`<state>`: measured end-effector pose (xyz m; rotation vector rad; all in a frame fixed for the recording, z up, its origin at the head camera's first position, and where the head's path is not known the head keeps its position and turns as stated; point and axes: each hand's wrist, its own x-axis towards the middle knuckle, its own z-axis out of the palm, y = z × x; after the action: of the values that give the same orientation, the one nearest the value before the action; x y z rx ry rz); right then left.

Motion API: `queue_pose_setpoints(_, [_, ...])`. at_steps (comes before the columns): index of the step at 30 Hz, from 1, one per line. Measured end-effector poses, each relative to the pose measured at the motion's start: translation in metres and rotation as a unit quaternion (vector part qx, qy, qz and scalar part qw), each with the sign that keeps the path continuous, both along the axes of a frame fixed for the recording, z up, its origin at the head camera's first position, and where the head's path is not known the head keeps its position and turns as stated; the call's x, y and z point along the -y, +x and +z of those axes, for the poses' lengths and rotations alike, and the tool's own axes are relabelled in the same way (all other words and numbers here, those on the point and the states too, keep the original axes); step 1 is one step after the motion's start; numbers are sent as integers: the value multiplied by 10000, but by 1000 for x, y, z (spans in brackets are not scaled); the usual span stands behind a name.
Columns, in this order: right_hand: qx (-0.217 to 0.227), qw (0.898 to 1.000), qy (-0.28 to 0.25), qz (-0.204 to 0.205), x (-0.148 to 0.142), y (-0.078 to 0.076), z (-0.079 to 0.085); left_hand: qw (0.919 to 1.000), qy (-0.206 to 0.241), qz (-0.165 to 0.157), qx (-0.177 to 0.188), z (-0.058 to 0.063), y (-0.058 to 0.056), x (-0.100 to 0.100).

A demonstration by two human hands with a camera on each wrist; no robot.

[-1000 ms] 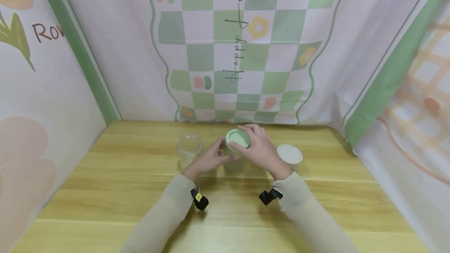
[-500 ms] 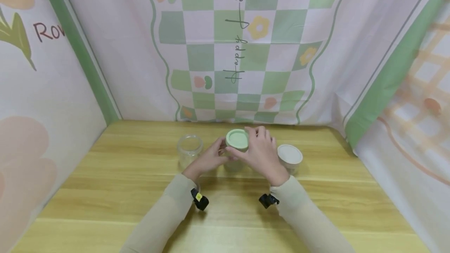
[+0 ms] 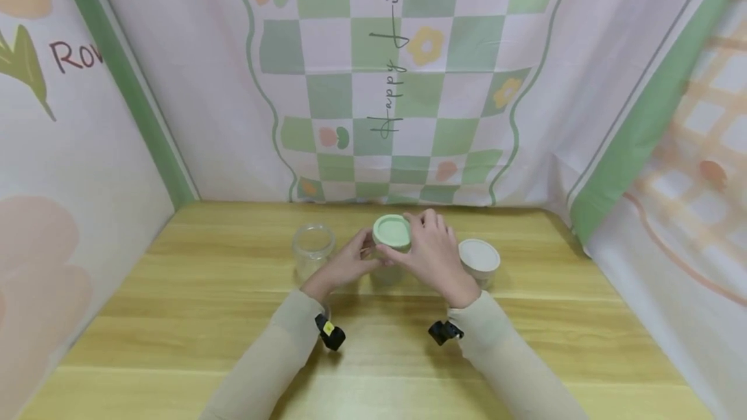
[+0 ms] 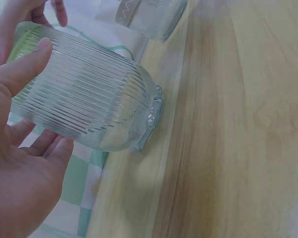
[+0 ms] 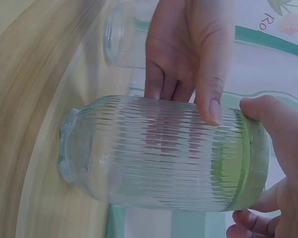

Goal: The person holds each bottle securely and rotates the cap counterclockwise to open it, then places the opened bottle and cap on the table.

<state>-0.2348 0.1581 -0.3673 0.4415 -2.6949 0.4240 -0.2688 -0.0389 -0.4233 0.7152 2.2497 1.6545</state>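
Observation:
A ribbed, clear glass jar [image 5: 149, 153] stands upright on its scalloped foot at the middle of the table, a pale green lid [image 3: 392, 231] on its mouth. From the left side, my left hand [image 3: 344, 263] holds the jar's upper body, thumb across the front and fingers behind it. My right hand [image 3: 434, 256] grips the lid by its rim from the right, thumb at the near edge and fingers round the far side. Through the ribbed glass the jar shows no contents.
To the left stands an open clear glass jar [image 3: 314, 255], partly behind the left wrist. A short glass jar with a white lid [image 3: 478, 255] is just right of my right hand. The wooden table [image 3: 385, 355] ends at a checkered curtain [image 3: 373, 96].
My right hand's fingers have shifted from over the top of the green lid round to its right side, and the hand has turned. The left hand keeps its hold on the jar.

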Motion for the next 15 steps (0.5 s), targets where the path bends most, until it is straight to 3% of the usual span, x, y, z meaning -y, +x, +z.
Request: queue_pose_setpoints(15, [696, 9935, -664, 616, -12, -6, 4, 9999, -22, 26, 112, 0, 0, 0])
